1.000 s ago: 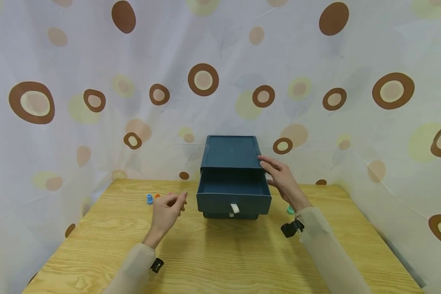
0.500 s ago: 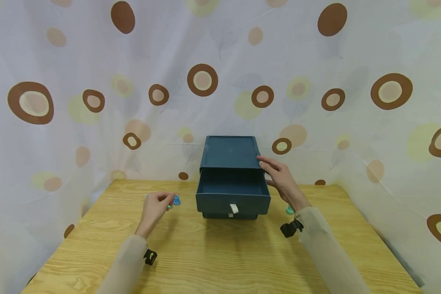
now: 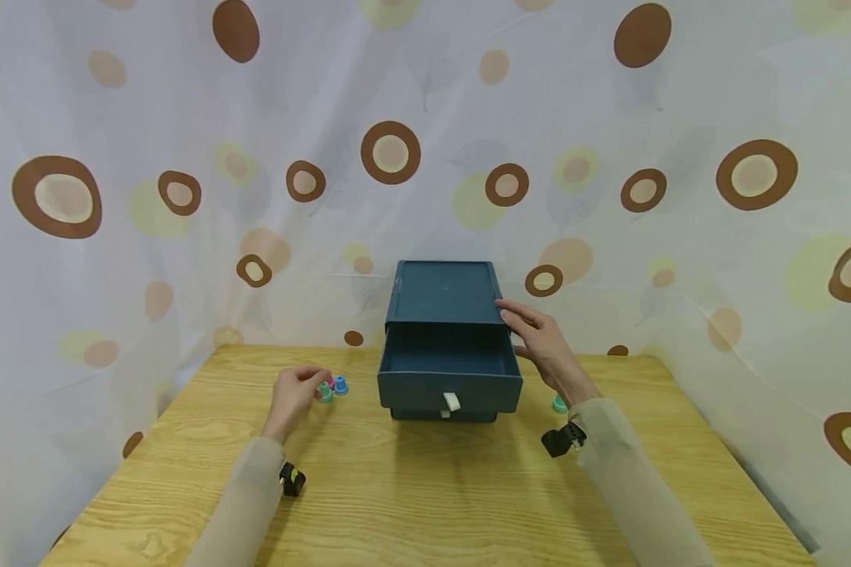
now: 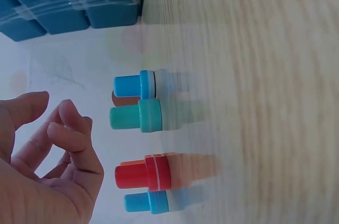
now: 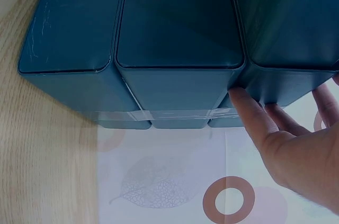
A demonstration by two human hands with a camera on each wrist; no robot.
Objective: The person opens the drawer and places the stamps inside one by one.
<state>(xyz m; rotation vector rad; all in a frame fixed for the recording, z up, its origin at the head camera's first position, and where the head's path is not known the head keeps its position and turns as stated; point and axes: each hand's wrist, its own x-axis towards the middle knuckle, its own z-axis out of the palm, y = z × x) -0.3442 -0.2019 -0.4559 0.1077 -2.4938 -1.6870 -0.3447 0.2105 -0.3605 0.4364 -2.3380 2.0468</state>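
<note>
The drawer unit (image 3: 445,291), dark blue, stands at the centre of the head view on the tabletop (image 3: 468,504), its upper drawer (image 3: 450,391) pulled out. Of the hands, the right hand (image 3: 549,350) touches the unit's right side with extended fingers; the left hand (image 3: 292,398), left of centre, holds nothing, thumb and fingers parted, near small upright pegs, including a green peg (image 4: 135,116) and a red peg (image 4: 142,175).

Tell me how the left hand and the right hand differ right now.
The left hand appears to hold nothing, beside a small green piece; the right hand touches the dark blue cabinet.
The left hand is low, near the tabletop; the right hand is up by the cabinet's top.
The left hand's fingers curl more; the right hand's are straighter.
Both are bare, with light sleeves and black wrist devices.
</note>
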